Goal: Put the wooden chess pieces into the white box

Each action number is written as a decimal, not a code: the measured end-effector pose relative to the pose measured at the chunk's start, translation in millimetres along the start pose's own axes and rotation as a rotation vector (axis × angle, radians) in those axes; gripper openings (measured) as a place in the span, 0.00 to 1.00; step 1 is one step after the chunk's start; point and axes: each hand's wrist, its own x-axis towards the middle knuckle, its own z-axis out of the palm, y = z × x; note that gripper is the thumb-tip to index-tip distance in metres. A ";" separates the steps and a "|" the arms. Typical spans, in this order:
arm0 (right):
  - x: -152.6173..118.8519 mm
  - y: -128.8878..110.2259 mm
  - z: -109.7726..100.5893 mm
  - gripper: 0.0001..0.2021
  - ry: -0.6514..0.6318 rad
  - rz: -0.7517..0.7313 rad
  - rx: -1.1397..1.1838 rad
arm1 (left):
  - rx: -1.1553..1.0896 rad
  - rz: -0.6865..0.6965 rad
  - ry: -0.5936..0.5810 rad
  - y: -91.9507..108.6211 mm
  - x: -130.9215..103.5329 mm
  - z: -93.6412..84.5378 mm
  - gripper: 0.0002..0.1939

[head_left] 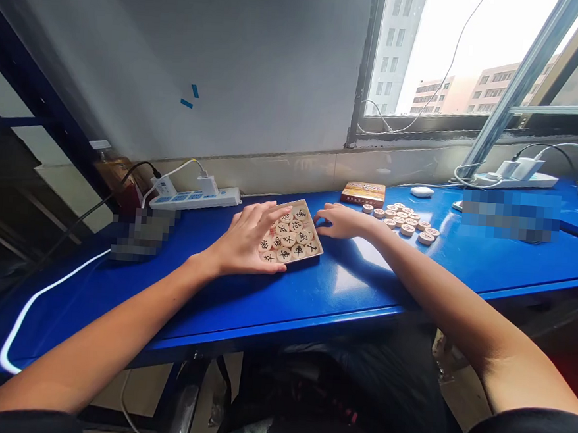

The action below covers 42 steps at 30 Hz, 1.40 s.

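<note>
A shallow box (315, 248) on the blue table holds several round wooden Chinese chess pieces (289, 239) with black characters. My left hand (242, 239) spans the left side of this box, its thumb along the near edge and its fingers at the far side, over some pieces. Close by the box's right edge is my right hand (339, 221), palm down, fingers curved and thumb slightly apart; no piece shows between them. Whether its fingertips touch the box I cannot tell. To its right lie several loose chess pieces (407, 229) with reddish characters.
A brown printed box (363, 193) sits behind the loose pieces, with a white earphone case (422, 192) beside it. Power strips with plugs stand at left (196, 199) and right (524, 182). A white cable (40, 298) crosses the table's left end (78, 320).
</note>
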 end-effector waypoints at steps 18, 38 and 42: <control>-11.0 -33.2 -19.0 0.15 0.250 -0.246 0.319 | -0.284 -0.233 -0.391 -20.3 1.1 9.9 0.40; -2.7 -36.3 -7.4 0.11 0.302 -0.224 0.183 | -0.215 -0.170 -0.230 -25.2 3.3 17.5 0.29; -1.4 -44.4 -7.8 0.12 0.239 -0.253 0.135 | -0.212 -0.154 -0.232 -26.0 3.5 18.4 0.27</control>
